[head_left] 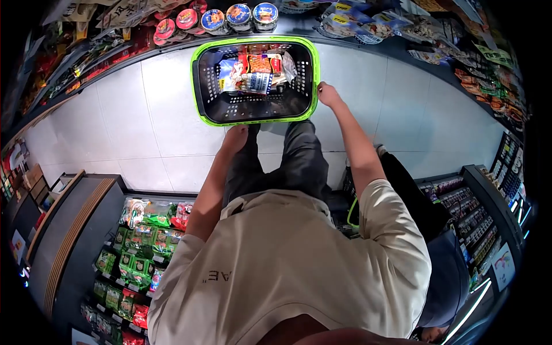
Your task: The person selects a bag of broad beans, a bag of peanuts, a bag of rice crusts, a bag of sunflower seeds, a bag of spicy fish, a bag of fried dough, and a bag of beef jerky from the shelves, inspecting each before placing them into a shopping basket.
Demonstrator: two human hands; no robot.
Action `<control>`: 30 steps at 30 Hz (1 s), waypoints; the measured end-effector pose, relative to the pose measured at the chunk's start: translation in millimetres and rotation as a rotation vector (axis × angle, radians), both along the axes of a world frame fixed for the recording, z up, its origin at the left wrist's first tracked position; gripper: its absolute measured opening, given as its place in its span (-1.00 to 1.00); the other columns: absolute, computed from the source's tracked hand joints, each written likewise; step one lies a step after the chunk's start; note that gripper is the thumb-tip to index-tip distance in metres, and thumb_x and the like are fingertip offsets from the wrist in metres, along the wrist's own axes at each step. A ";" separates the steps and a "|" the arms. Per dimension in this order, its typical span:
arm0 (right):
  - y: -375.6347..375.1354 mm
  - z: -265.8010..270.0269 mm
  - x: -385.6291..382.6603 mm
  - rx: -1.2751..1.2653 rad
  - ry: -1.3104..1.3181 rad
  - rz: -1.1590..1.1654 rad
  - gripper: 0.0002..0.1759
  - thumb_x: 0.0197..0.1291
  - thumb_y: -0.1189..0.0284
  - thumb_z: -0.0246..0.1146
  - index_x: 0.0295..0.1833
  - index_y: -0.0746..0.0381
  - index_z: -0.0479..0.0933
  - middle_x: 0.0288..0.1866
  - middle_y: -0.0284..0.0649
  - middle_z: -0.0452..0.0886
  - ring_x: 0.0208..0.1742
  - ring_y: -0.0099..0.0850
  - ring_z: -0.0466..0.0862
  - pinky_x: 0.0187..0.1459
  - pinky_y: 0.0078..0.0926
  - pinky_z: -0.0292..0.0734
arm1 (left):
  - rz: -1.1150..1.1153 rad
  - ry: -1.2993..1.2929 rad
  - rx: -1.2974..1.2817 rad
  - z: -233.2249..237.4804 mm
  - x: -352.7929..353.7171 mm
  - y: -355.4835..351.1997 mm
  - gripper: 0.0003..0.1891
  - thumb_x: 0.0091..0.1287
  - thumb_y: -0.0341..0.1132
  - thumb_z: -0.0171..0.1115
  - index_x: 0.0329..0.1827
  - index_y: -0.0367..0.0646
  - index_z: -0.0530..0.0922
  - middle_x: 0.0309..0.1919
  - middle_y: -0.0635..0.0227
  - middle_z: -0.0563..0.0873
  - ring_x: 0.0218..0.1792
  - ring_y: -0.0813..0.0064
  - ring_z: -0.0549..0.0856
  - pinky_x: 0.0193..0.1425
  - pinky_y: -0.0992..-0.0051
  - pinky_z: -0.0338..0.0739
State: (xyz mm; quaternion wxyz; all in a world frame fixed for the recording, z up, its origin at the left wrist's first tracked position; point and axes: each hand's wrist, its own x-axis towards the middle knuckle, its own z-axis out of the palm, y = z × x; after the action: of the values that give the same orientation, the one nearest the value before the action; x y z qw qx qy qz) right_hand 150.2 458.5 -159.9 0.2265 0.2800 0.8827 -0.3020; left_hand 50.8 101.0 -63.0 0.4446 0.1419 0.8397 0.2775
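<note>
A black shopping basket (210, 109) with a bright green rim is held out in front of my legs, below the shelf edge. My right hand (328, 95) is closed on the rim at its right side. At the near left part of the rim is my left hand (234, 140), closed against it, with its fingertips hidden. Inside the basket lie several packaged snacks, among them a red and orange packet (260, 63) and a blue and white bag (256, 84).
Ahead, a shelf holds round tubs (238, 16) and many snack bags (345, 23). Green packets (141, 236) hang on a rack behind me at the left. Another person (443, 282) in dark clothes is close behind my right side. Pale floor tiles (115, 115) run between the shelves.
</note>
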 end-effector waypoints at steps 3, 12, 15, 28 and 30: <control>-32.2 -14.9 -15.4 -0.026 0.005 -0.099 -0.74 0.08 0.34 0.18 -0.20 0.31 0.45 -0.33 0.06 0.60 -0.24 -0.01 0.60 -0.16 -0.19 0.50 | -0.022 -0.007 -0.034 -26.5 -3.0 -0.6 -0.76 0.22 -0.30 -0.05 -0.32 -0.27 0.55 -0.36 -0.03 0.62 -0.23 -0.01 0.59 -0.15 0.24 0.47; -56.1 -96.0 -51.8 0.035 -0.070 -0.290 -0.62 0.11 0.29 0.22 -0.11 0.36 0.38 -0.25 0.13 0.58 -0.14 0.01 0.58 -0.09 -0.16 0.48 | 0.015 -0.080 0.043 -111.3 6.1 15.0 -0.83 0.22 -0.35 0.07 -0.22 -0.23 0.55 -0.32 0.12 0.66 -0.23 0.19 0.66 -0.14 0.41 0.51; -52.3 -116.3 -65.5 0.052 -0.097 -0.277 -0.59 0.11 0.36 0.18 -0.03 0.41 0.31 -0.13 0.18 0.50 -0.10 0.05 0.55 -0.05 -0.16 0.48 | 0.031 -0.033 0.133 -160.8 -1.8 51.1 -0.81 0.16 -0.38 0.10 -0.21 -0.27 0.53 -0.27 0.04 0.62 -0.19 0.08 0.61 -0.09 0.29 0.49; -48.3 -208.2 -75.2 0.093 -0.137 -0.210 -0.77 0.15 0.45 0.02 -0.17 0.38 0.44 -0.29 0.17 0.57 -0.18 -0.01 0.60 -0.13 -0.17 0.52 | 0.316 -0.174 0.177 -317.8 -47.3 242.2 -0.55 0.24 -0.07 0.06 -0.13 -0.40 0.47 -0.28 -0.22 0.59 -0.12 -0.12 0.55 0.00 0.19 0.42; -56.4 -196.8 -73.4 -0.007 -0.117 -0.321 -0.78 0.11 0.44 0.04 -0.29 0.35 0.53 -0.33 0.15 0.57 -0.20 0.05 0.58 -0.15 -0.13 0.50 | 0.263 -0.107 0.201 -317.3 -36.0 231.1 -0.51 0.23 -0.03 0.09 -0.09 -0.40 0.46 -0.24 -0.22 0.59 -0.09 -0.09 0.56 0.03 0.25 0.42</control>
State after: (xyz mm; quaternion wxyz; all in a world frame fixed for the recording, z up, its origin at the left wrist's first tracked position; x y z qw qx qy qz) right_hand 76.8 402.2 -356.7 0.2270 0.4339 0.8108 -0.3206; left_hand 14.8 332.1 -380.3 0.4322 0.0595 0.7940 0.4232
